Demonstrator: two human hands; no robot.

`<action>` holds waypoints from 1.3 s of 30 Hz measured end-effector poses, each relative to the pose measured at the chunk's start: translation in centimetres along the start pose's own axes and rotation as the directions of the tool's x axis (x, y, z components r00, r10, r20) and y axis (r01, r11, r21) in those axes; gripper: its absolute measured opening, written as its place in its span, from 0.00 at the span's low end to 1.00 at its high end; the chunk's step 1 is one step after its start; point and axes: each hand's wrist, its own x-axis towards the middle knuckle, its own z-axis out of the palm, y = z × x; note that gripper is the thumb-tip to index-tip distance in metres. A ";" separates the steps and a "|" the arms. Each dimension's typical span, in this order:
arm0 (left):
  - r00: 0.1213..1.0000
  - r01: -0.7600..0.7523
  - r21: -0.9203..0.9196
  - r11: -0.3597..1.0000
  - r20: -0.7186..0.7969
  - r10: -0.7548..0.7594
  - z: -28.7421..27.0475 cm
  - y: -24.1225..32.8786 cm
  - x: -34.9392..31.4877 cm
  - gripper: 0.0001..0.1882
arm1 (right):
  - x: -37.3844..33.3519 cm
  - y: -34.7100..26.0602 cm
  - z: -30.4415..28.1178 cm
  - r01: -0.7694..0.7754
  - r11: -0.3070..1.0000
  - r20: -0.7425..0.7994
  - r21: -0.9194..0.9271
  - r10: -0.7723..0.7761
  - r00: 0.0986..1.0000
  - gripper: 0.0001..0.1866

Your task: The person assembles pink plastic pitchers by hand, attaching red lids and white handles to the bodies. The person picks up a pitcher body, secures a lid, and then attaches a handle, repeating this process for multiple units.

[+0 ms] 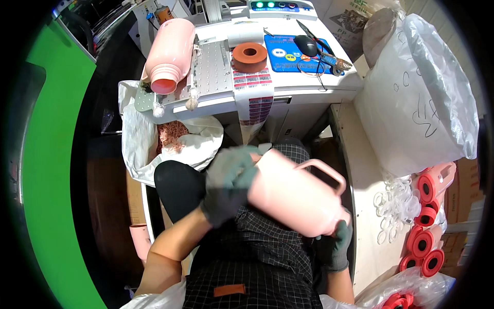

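Observation:
A pale pink plastic jug (293, 193) with a loop handle lies tilted across my lap, its neck end toward the lower right. My right hand (337, 244), in a grey-green glove, is closed around that neck end. At the jug's other end is my left hand (231, 180), gloved too and smeared by motion. It is at the jug's left end, and its fingers are too blurred to make out. A second pink jug (172, 51) lies on its side on the machine table, its open mouth facing me.
A perforated metal plate (213, 64), an orange-brown roll (250, 57), a label strip (252, 98) and a black mouse (305, 45) are on the white table. Below stands a bag of pink shavings (172, 136). At right are a large white bag (411, 98), clear rings (393, 206) and red-pink parts (422, 242).

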 end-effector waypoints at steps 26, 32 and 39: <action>0.961 0.149 0.175 0.973 -0.259 -0.100 5.7 -6.9 -2.4 0.13 | -0.7 3.7 0.1 0.389 0.789 0.064 -0.476 -0.410 0.910 0.66; 0.936 0.282 0.024 0.959 -0.226 -0.269 5.1 -4.7 -2.4 0.10 | -1.7 4.7 -0.2 0.393 0.773 0.068 -0.498 -0.416 0.907 0.66; 0.788 0.392 -0.297 0.871 -0.380 -0.484 6.4 -2.2 -5.8 0.08 | -2.5 6.0 -1.4 0.479 0.700 0.152 -0.530 -0.477 0.866 0.60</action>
